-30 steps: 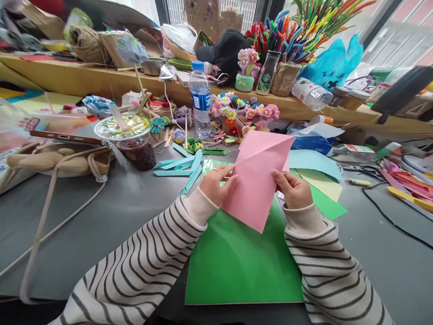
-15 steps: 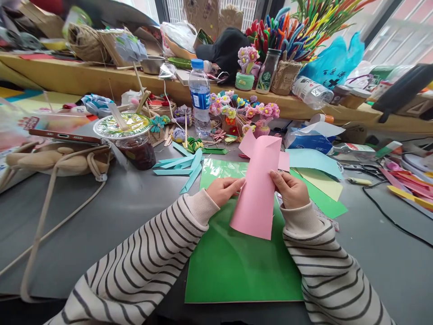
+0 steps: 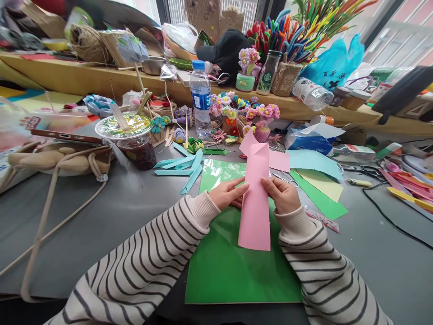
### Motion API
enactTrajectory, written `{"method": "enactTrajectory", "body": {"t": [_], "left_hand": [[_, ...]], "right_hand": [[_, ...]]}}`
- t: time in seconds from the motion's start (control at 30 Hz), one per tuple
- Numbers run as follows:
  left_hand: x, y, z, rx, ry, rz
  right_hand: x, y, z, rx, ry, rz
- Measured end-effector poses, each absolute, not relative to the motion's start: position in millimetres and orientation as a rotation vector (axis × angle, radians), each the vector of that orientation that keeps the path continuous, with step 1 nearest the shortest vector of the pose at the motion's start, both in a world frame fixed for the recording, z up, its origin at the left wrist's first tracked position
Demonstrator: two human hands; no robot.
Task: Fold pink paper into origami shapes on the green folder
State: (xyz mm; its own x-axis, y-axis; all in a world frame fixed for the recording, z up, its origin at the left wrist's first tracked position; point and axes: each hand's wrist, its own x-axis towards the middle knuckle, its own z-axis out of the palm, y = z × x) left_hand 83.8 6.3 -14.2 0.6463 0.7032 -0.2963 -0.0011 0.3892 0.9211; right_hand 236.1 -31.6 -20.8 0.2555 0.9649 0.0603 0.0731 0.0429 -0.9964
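Note:
A curved sheet of pink paper (image 3: 255,212) is held upright between my two hands over a green mat (image 3: 237,280). My left hand (image 3: 230,193) grips its left edge, thumb in front and fingers partly behind. On the right edge, my right hand (image 3: 280,192) pinches the paper between thumb and fingers. More pink paper (image 3: 279,161) lies behind the sheet, next to scissors (image 3: 287,179) partly covered by my right hand. Folded light blue paper strips (image 3: 192,169) lie in a loose pile left of the mat.
A lidded drink cup (image 3: 130,144) stands at the left, near a beige bag (image 3: 57,160) with long cords. Behind the mat are a water bottle (image 3: 200,99) and crocheted flowers (image 3: 233,108). Blue paper (image 3: 314,162), a ruler (image 3: 323,219) and a black cable (image 3: 389,216) lie at the right.
The pink sheet has come lower and toward me, and now looks narrower. My right hand has moved left with its edge, showing more of the scissors and ruler.

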Motion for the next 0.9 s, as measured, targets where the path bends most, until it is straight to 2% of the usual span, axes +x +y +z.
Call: {"method": "enactTrajectory", "body": {"t": [0.37, 0.6, 0.9], "left_hand": [[84, 8, -25, 1.027, 0.603, 0.403], [75, 3, -16, 0.888, 0.424, 0.49], [50, 31, -2, 0.888, 0.936, 0.658]], "right_hand": [[228, -34, -25, -1.17, -1.231, 0.973], [223, -39, -22, -1.208, -1.34, 0.983], [249, -43, -6, -1.279, -1.038, 1.075]]}}
